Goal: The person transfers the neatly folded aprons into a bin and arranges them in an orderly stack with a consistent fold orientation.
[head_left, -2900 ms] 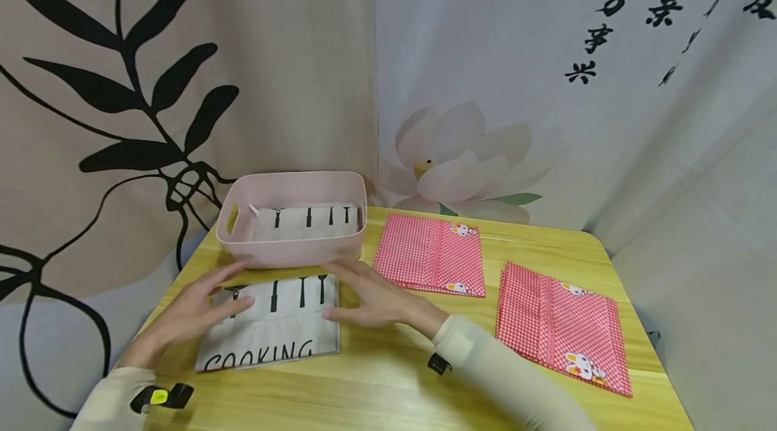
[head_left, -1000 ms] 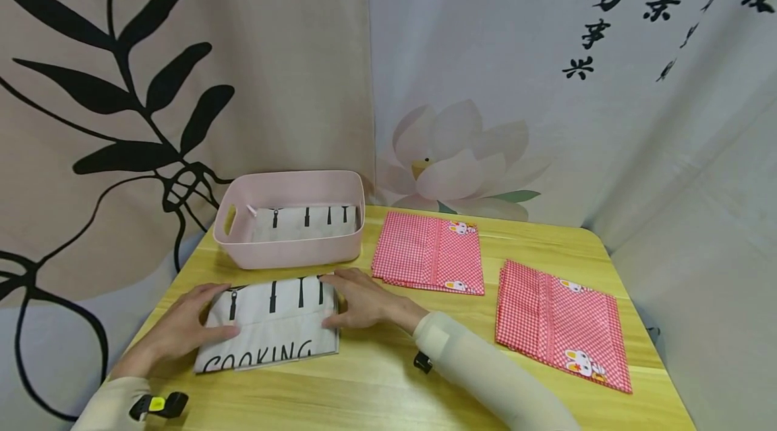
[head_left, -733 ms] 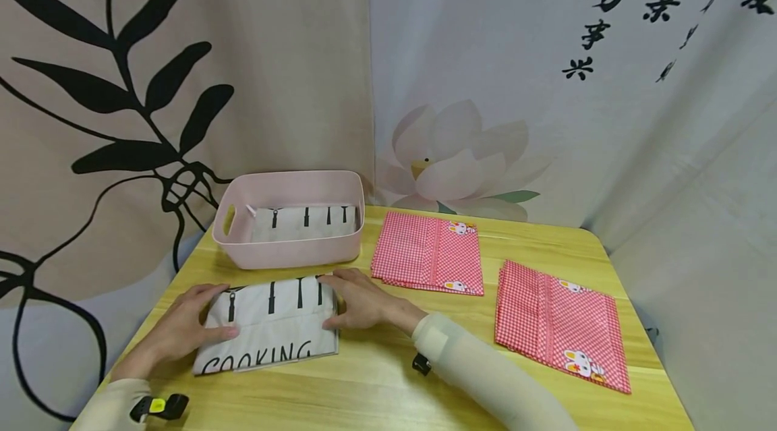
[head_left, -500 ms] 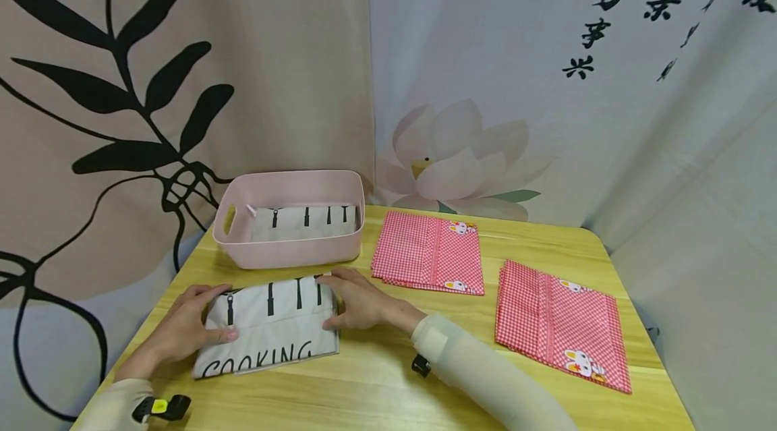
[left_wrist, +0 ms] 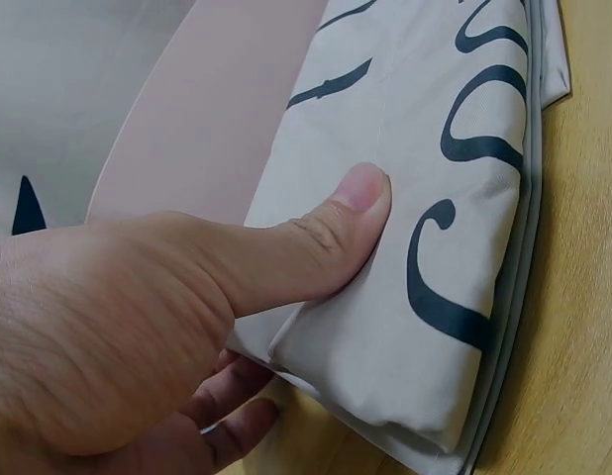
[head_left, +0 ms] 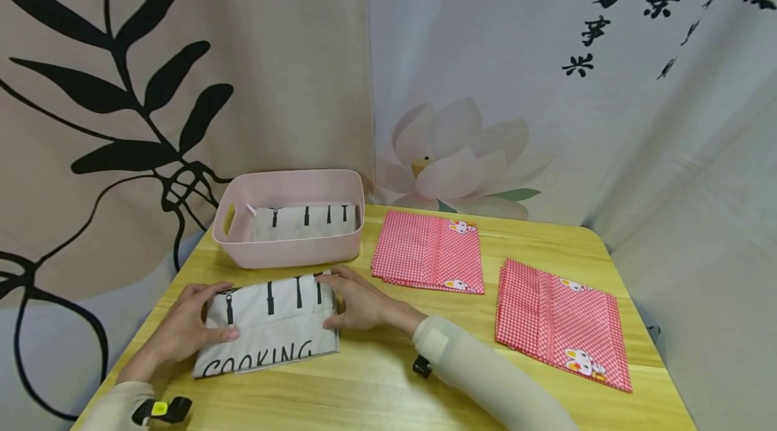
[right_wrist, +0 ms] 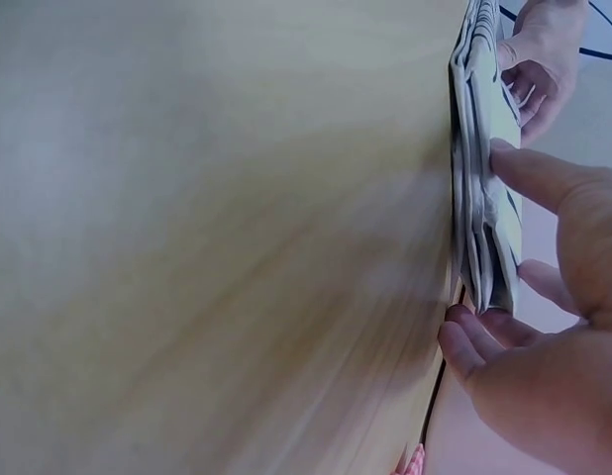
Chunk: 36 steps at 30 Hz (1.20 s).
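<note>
A folded white cloth (head_left: 276,323), printed with dark utensils and the word COOKING, lies on the wooden table in the head view. My left hand (head_left: 179,333) holds its left end; in the left wrist view the thumb (left_wrist: 326,237) presses on top and the other fingers sit at the edge, partly hidden underneath. At the right end my right hand (head_left: 364,299) grips the cloth. The right wrist view shows the cloth's stacked layers (right_wrist: 481,188) edge-on, with the right thumb on the upper face and fingertips at the edge and below.
Behind the cloth stands a pink basket (head_left: 285,254) holding a similar folded white cloth (head_left: 303,223). Two folded red checked cloths, one nearer the back (head_left: 419,252) and one at the right (head_left: 561,323), lie on the table (head_left: 364,390). Printed curtains (head_left: 291,67) hang behind.
Since the earliest frame, both hands have come down onto the cloth's two ends, and the left thumb has drawn back leftward. Over the last half second the hands and cloth barely shift.
</note>
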Tool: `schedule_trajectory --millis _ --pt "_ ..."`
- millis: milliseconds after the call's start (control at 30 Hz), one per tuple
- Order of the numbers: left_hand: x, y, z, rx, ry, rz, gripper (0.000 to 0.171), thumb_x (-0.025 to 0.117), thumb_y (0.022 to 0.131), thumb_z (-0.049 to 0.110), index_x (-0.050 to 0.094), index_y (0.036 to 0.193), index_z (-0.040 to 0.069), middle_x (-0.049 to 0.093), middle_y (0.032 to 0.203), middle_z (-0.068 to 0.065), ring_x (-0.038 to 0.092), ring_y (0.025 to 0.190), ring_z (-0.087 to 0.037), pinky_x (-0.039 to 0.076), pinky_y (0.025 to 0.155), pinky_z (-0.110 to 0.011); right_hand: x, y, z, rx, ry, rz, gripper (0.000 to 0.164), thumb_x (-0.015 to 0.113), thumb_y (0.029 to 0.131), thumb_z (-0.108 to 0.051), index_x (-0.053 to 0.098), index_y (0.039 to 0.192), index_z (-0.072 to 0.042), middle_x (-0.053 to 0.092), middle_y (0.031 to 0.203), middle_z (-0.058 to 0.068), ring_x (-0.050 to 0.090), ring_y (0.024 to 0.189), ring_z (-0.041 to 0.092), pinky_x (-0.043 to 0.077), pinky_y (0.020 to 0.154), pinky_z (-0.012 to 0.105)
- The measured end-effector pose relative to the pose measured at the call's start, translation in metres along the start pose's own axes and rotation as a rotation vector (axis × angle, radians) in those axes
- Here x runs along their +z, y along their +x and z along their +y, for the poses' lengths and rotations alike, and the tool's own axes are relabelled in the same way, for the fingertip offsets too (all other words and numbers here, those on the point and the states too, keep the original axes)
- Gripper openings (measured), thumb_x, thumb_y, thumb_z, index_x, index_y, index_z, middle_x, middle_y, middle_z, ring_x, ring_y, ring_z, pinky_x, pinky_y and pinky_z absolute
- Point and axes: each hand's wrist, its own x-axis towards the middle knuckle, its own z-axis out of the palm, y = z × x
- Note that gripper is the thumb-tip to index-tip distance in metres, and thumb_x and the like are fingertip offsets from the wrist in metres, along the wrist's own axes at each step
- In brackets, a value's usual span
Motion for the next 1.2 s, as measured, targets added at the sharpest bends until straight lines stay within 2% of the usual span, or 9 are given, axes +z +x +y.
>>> schedule_trajectory --millis 100,267,467,567,700,800,967,1067,1200 --pt "-0.001 0.002 -0.001 -0.01 0.012 -0.01 0.118 0.101 0.077 0.058 0.047 0.168 0.006 0.048 0.154 -0.043 0.056 0.134 -0.06 0.049 0.108 -0.083 0.0 0.0 0.0 -0.002 -0.002 0.004 0.096 0.092 0.097 -0.038 0.04 0.176 -0.021 0.04 0.181 0.015 0.038 0.169 0.031 0.037 0.14 0.049" --pt "0.002 0.002 -0.003 -0.012 -0.019 -0.031 0.119 0.101 0.077 0.06 0.044 0.167 0.008 0.048 0.165 -0.04 0.05 0.146 -0.065 0.045 0.113 -0.085 0.001 0.0 0.0 0.001 0.012 0.011 0.096 0.092 0.097 -0.035 0.04 0.176 -0.019 0.04 0.181 0.015 0.04 0.168 0.03 0.038 0.14 0.047" --pt "0.004 0.001 -0.002 -0.025 -0.072 -0.025 0.088 0.101 0.079 0.055 0.055 0.142 0.015 0.056 0.158 -0.033 0.057 0.137 -0.053 0.048 0.111 -0.076 0.001 -0.001 0.002 -0.001 0.031 0.026 0.097 0.093 0.096 -0.033 0.04 0.176 -0.017 0.04 0.18 0.015 0.043 0.166 0.029 0.04 0.139 0.044" --pt "0.005 0.0 -0.002 -0.037 -0.098 -0.031 0.08 0.101 0.079 0.054 0.06 0.136 0.016 0.058 0.159 -0.031 0.056 0.14 -0.053 0.046 0.113 -0.077 0.0 -0.002 0.002 0.011 0.054 0.027 0.097 0.093 0.096 -0.032 0.04 0.176 -0.017 0.038 0.181 0.015 0.043 0.166 0.03 0.041 0.138 0.045" --pt "0.006 0.0 -0.001 -0.054 -0.132 -0.038 0.082 0.101 0.079 0.055 0.062 0.14 0.017 0.055 0.163 -0.032 0.051 0.147 -0.055 0.041 0.117 -0.081 -0.003 -0.005 0.001 0.031 0.095 0.031 0.097 0.093 0.095 -0.029 0.04 0.176 -0.02 0.037 0.182 0.014 0.044 0.166 0.031 0.041 0.138 0.047" --pt "0.006 0.001 0.001 -0.062 -0.152 -0.039 0.085 0.101 0.079 0.055 0.062 0.144 0.016 0.054 0.165 -0.031 0.049 0.149 -0.055 0.038 0.119 -0.083 -0.004 -0.006 0.003 0.033 0.122 0.044 0.097 0.093 0.095 -0.028 0.041 0.176 -0.021 0.036 0.182 0.012 0.046 0.164 0.029 0.044 0.136 0.044" --pt "0.008 0.003 0.005 -0.061 -0.175 -0.036 0.088 0.101 0.08 0.054 0.062 0.149 0.016 0.054 0.165 -0.03 0.049 0.148 -0.053 0.04 0.12 -0.081 -0.007 -0.01 0.006 0.007 0.154 0.069 0.094 0.093 0.095 -0.026 0.043 0.175 -0.017 0.035 0.182 0.013 0.058 0.15 0.026 0.054 0.125 0.035" --pt "0.009 0.004 0.008 -0.062 -0.189 -0.034 0.09 0.101 0.081 0.053 0.06 0.152 0.016 0.054 0.163 -0.03 0.052 0.144 -0.049 0.043 0.119 -0.077 -0.009 -0.012 0.008 0.013 0.17 0.078 0.094 0.093 0.096 -0.027 0.043 0.175 -0.018 0.034 0.183 0.014 0.061 0.145 0.024 0.055 0.123 0.035" --pt "0.011 0.005 0.012 -0.05 -0.223 -0.037 0.089 0.1 0.084 0.049 0.058 0.155 0.015 0.052 0.165 -0.029 0.05 0.146 -0.049 0.042 0.121 -0.077 -0.01 -0.015 0.011 0.047 0.23 0.072 0.096 0.093 0.096 -0.026 0.041 0.176 -0.022 0.028 0.186 0.013 0.067 0.134 0.019 0.057 0.118 0.032"
